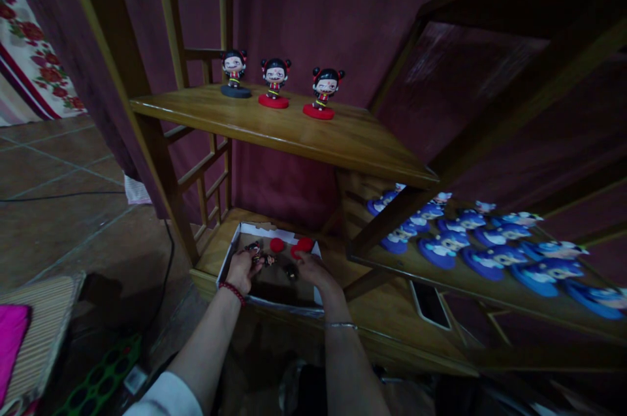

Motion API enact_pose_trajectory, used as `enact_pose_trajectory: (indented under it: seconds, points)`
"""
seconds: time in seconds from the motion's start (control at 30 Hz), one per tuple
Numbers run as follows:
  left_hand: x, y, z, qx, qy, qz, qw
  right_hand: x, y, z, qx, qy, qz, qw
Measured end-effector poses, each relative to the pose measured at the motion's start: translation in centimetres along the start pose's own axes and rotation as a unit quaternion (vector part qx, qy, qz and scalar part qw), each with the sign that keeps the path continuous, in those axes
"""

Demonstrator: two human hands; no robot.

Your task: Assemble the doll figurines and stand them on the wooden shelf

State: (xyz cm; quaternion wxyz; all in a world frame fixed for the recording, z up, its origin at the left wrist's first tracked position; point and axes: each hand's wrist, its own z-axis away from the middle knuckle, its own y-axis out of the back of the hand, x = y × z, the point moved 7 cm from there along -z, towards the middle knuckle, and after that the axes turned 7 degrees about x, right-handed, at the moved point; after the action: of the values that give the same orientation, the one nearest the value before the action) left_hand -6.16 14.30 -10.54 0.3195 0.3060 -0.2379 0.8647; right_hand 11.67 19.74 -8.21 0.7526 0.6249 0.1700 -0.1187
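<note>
Both of my hands are inside a shallow white cardboard box (257, 230) on the low wooden shelf. My left hand (241, 270), with a red beaded bracelet, has its fingers closed on a small black-haired figurine (253, 248) at the box's left side. Another small figurine piece (268, 260) lies against its fingertips. My right hand (314, 269) pinches the edge of a red disc base (301, 247) at the box's back right; its fingers are partly hidden. A second red disc (277, 245) lies between the hands. Beside my right fingers is a dark figurine piece (290, 271).
Above the box, a wooden shelf (274, 125) holds three figurines: one on a dark base (236, 91), two on red bases (273, 101). Several blue figurines (445, 243) stand on the right shelf. A phone (430, 304) lies right of the box. Wooden posts (164, 161) frame the left side.
</note>
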Motion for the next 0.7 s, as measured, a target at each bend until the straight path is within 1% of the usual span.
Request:
enact_pose_trajectory:
  seconds: [0.1,0.23,0.37,0.5,0.6,0.7]
  points:
    - [0.0,0.0,0.1,-0.001,0.001,-0.002,1.0,0.1,0.0,0.4,-0.019,-0.019,-0.006,1.0]
    - [0.0,-0.1,0.1,-0.005,0.0,-0.007,1.0,-0.5,0.2,0.6,-0.036,-0.012,0.01,0.999]
    - [0.1,-0.2,0.1,-0.009,-0.002,-0.012,1.0,-1.1,0.5,1.1,-0.062,0.006,-0.02,0.998]
    - [0.0,-0.2,0.1,-0.013,-0.002,-0.014,1.0,-0.8,0.9,1.5,-0.053,-0.002,-0.038,0.998]
    - [0.0,-0.3,0.1,-0.016,-0.004,-0.013,1.0,-0.7,0.6,1.4,-0.052,0.007,-0.013,0.999]
    - [0.1,-0.2,0.2,-0.016,-0.006,-0.012,1.0,-0.6,-0.1,1.3,-0.07,0.017,0.014,0.997]
